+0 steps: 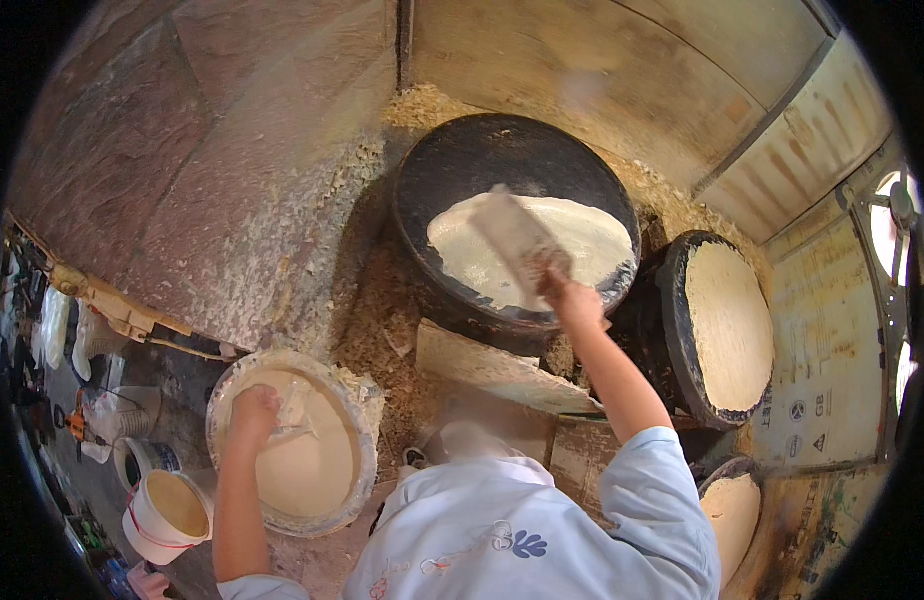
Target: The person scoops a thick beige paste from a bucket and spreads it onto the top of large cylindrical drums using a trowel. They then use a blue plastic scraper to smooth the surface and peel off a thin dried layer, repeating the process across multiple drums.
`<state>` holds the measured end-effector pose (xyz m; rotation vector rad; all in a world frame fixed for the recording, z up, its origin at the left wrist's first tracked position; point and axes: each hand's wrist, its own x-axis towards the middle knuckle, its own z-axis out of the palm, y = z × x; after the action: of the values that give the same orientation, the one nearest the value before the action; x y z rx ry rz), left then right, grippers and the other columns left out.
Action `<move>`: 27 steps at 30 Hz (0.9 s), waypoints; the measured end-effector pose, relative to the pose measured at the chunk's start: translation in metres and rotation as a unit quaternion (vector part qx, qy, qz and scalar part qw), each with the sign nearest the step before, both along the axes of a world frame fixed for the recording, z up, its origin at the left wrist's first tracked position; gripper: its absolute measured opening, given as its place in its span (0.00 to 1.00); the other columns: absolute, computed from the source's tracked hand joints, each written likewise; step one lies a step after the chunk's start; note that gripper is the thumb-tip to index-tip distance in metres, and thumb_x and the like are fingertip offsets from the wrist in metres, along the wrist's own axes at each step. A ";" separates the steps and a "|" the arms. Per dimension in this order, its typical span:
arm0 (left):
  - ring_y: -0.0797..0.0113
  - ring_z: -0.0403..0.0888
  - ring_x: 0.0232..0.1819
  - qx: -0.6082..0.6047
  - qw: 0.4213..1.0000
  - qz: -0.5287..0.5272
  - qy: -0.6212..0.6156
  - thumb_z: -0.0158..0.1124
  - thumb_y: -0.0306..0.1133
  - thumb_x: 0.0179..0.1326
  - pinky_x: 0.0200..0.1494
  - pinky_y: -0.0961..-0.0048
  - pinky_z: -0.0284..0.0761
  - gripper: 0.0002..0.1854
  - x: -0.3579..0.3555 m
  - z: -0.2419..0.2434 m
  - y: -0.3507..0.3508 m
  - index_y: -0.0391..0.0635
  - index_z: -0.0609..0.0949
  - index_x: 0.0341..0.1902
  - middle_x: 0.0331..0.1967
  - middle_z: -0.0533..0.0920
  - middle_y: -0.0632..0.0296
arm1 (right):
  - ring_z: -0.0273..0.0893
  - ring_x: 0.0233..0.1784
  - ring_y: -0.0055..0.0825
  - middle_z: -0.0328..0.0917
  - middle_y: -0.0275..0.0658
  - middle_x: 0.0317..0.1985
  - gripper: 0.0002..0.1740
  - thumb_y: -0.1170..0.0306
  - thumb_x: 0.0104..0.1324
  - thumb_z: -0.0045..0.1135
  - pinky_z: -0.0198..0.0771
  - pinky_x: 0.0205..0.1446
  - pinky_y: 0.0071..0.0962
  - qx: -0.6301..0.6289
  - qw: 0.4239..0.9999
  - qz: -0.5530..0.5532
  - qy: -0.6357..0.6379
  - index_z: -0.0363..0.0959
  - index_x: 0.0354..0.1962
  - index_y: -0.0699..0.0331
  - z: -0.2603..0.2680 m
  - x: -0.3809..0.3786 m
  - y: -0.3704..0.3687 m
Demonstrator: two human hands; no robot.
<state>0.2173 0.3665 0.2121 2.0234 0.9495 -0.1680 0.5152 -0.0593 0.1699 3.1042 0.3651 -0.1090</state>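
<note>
My right hand (576,301) grips a wide flat scraper (518,232), blurred by motion, over a large round black griddle (499,146). Pale batter (585,225) covers the griddle's near part as a thin sheet with an uneven edge; the far part shows bare black. On the left, my left hand (256,411) holds a pale scoop (297,412) inside a large round tub (366,465). Smooth beige batter (308,476) fills much of that tub, and dried residue crusts its rim. Whether the scoop carries batter is hard to tell.
At right stands a second black griddle (675,330) bearing a full pale sheet (730,326). Part of a third griddle (732,510) shows below it. A white bucket (158,536) of brownish contents sits left of the tub. Crusted board walls (582,67) rise behind.
</note>
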 end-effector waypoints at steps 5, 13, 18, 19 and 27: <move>0.71 0.75 0.17 -0.003 1.000 0.029 -0.004 0.52 0.21 0.51 0.20 0.76 0.70 0.09 -0.021 -0.014 0.013 0.34 0.75 0.36 0.22 0.76 0.58 | 0.71 0.20 0.39 0.71 0.42 0.16 0.14 0.57 0.50 0.59 0.63 0.23 0.40 0.178 0.952 -0.232 -0.089 0.75 0.26 0.60 -0.005 0.026 -0.101; 0.68 0.76 0.16 0.015 0.999 0.015 -0.031 0.53 0.24 0.51 0.22 0.74 0.71 0.07 -0.020 -0.010 0.012 0.35 0.76 0.33 0.21 0.76 0.55 | 0.60 0.16 0.26 0.65 0.36 0.15 0.32 0.50 0.45 0.64 0.56 0.21 0.32 0.482 0.755 -0.393 0.208 0.72 0.34 0.73 0.004 0.030 -0.042; 0.67 0.75 0.16 0.024 0.999 -0.012 -0.038 0.56 0.26 0.50 0.22 0.74 0.70 0.08 -0.003 -0.004 0.004 0.35 0.76 0.34 0.24 0.77 0.54 | 0.75 0.34 0.32 0.76 0.44 0.30 0.35 0.50 0.44 0.63 0.67 0.40 0.31 0.347 0.904 -0.114 0.222 0.71 0.44 0.66 0.006 0.004 0.047; 0.67 0.75 0.16 0.027 0.999 -0.018 -0.029 0.56 0.26 0.50 0.22 0.74 0.70 0.09 -0.001 -0.004 0.004 0.35 0.76 0.34 0.24 0.77 0.54 | 0.76 0.35 0.33 0.77 0.45 0.34 0.34 0.51 0.44 0.62 0.67 0.41 0.30 0.292 0.928 -0.067 0.223 0.71 0.45 0.65 0.008 -0.002 0.056; 0.69 0.75 0.16 -0.008 0.999 0.041 -0.014 0.57 0.24 0.50 0.19 0.76 0.69 0.09 -0.005 -0.010 0.009 0.36 0.75 0.36 0.25 0.78 0.55 | 0.75 0.32 0.42 0.77 0.42 0.28 0.30 0.51 0.50 0.56 0.69 0.36 0.37 0.004 0.999 0.040 0.004 0.64 0.52 0.42 -0.005 0.014 0.024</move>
<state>0.2120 0.3753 0.2017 1.9638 1.0100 -0.1015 0.5297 -0.0350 0.1644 3.0932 0.4908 -0.1196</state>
